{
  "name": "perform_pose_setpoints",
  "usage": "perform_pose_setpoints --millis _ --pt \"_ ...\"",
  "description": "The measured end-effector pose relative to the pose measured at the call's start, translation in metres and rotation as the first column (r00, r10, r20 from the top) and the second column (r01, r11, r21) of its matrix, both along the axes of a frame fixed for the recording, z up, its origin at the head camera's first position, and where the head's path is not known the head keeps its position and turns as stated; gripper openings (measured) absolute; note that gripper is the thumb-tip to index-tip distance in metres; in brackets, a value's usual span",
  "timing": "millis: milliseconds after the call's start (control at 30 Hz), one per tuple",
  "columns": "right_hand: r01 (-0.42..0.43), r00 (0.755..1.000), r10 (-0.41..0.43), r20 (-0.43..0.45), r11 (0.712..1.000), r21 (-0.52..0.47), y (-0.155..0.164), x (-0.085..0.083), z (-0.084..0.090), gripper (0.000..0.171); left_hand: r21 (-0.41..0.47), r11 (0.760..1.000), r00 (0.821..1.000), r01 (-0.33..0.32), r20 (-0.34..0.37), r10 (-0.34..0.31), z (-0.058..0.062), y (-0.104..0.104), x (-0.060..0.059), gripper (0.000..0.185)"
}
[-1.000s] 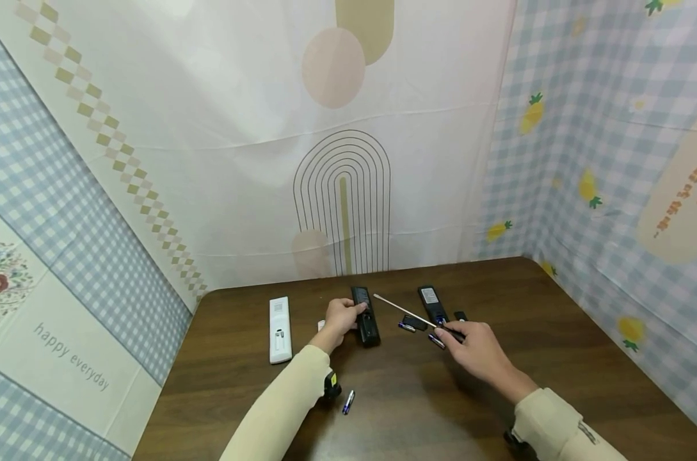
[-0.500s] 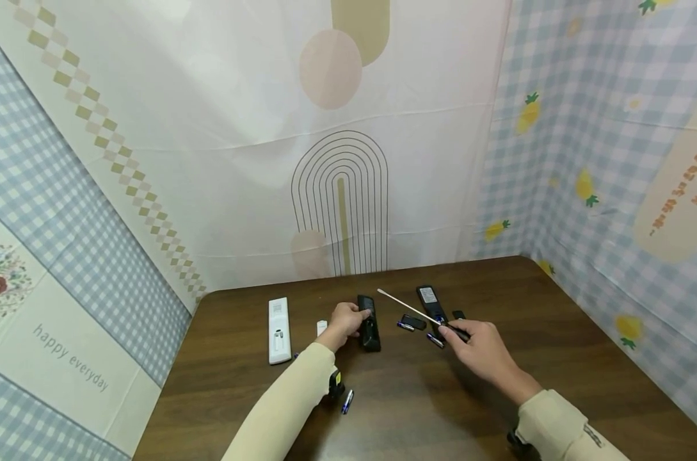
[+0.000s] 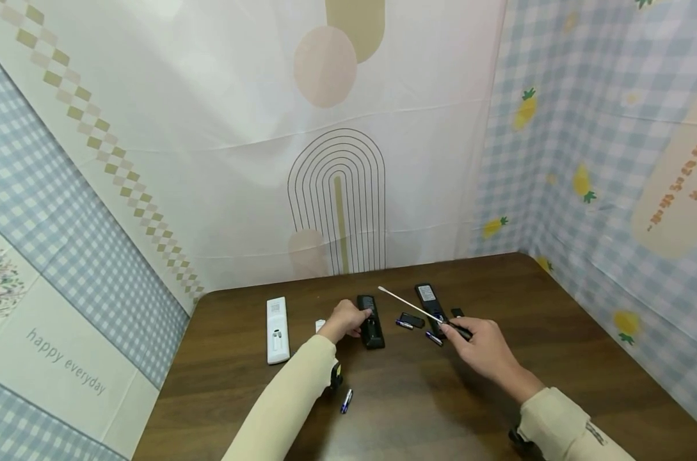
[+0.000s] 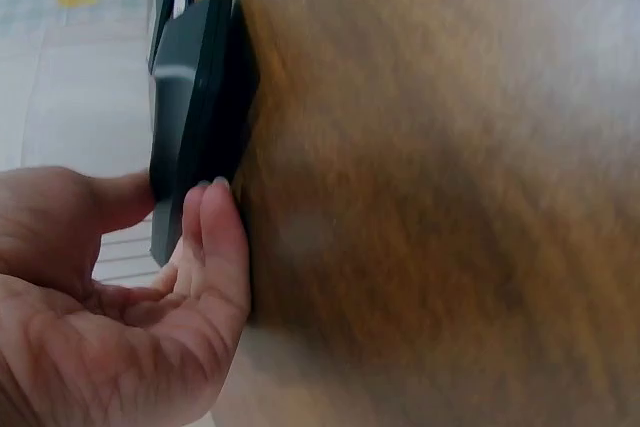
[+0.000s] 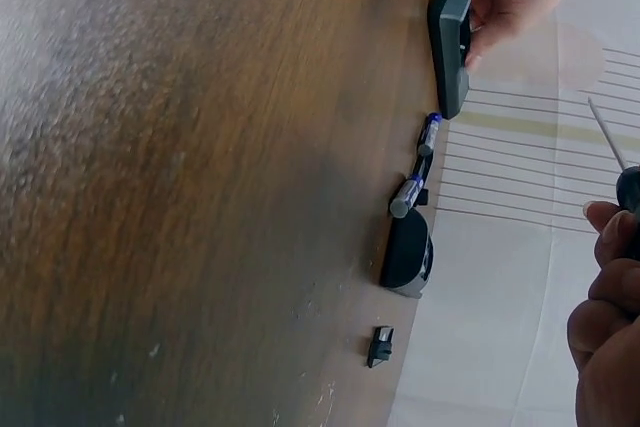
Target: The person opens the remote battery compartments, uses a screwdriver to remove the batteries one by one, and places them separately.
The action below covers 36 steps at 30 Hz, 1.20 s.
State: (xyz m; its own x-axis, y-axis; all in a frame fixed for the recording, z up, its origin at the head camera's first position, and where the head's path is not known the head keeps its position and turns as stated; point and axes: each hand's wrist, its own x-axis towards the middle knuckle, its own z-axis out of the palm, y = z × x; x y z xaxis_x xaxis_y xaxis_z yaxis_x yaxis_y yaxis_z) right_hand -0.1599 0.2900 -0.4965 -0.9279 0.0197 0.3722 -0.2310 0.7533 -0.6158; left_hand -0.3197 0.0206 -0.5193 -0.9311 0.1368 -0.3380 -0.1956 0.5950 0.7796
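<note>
My left hand (image 3: 345, 318) holds a black remote control (image 3: 372, 333) back side up near the middle of the table, with the battery compartment uncovered. In the left wrist view, the thumb lies on one side of the remote (image 4: 185, 87) and the fingertips on the other. My right hand (image 3: 486, 349) grips the dark handle of a screwdriver (image 3: 408, 303), its thin metal shaft pointing left and away, tip apart from the remote. Under the shaft lie a battery (image 3: 404, 324) and a black battery cover (image 3: 413, 319). Another black remote (image 3: 427, 296) lies behind the right hand, partly hidden.
A white remote (image 3: 276, 330) lies at the left, its compartment uncovered, with a small white piece (image 3: 320, 324) beside the left wrist. Loose batteries lie near the front (image 3: 347, 401) and by the right hand (image 3: 434, 339). A small black piece (image 3: 457, 312) sits farther right. Cloth-covered walls border the table.
The left hand has shifted the black remote a little to the right and nearer. The right hand keeps its grip on the screwdriver, whose tip has moved slightly right and up.
</note>
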Motion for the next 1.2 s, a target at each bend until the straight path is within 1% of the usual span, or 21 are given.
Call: perform_pose_setpoints --millis 67,200,333,433,533,733,933,1067,1200 --pt "0.011 1.0 -0.01 -0.009 1.0 0.01 0.001 0.001 0.0 0.022 -0.004 1.0 1.0 0.024 0.015 -0.024 0.0 -0.002 -0.002 0.031" --pt "0.03 0.998 -0.027 -0.057 0.998 0.058 0.003 0.003 0.0 0.022 0.003 0.998 0.998 0.06 0.022 -0.06 0.002 -0.005 -0.001 0.03" --pt "0.039 0.993 -0.027 -0.114 0.994 0.099 0.006 0.006 -0.002 0.014 0.003 0.998 0.998 0.067 0.02 -0.067 0.004 -0.007 0.001 0.03" --pt "0.053 0.989 -0.037 -0.146 0.993 0.11 0.009 0.007 -0.004 0.014 0.002 0.998 0.998 0.064 0.019 -0.064 0.004 -0.008 0.0 0.03" --pt "0.079 0.985 -0.061 -0.159 0.991 0.105 0.012 0.007 -0.005 0.015 -0.011 0.998 0.998 0.065 0.016 -0.065 0.004 -0.009 -0.002 0.03" --pt "0.136 0.972 -0.116 -0.205 0.987 0.084 0.016 0.009 -0.007 0.012 -0.048 0.994 0.995 0.097 -0.001 -0.097 0.005 -0.009 -0.001 0.03" --pt "0.151 0.954 -0.127 -0.272 0.986 0.067 0.018 0.011 -0.009 0.012 -0.047 0.994 0.995 0.102 -0.018 -0.103 0.004 -0.012 0.0 0.03" --pt "0.176 0.948 -0.147 -0.284 0.981 0.081 0.021 0.014 -0.011 0.011 -0.035 0.993 0.993 0.114 -0.009 -0.114 0.004 -0.014 0.002 0.035" --pt "0.204 0.941 -0.169 -0.293 0.975 0.092 0.024 0.016 -0.013 0.011 0.024 0.992 0.993 0.12 0.003 -0.12 0.007 -0.016 0.004 0.042"
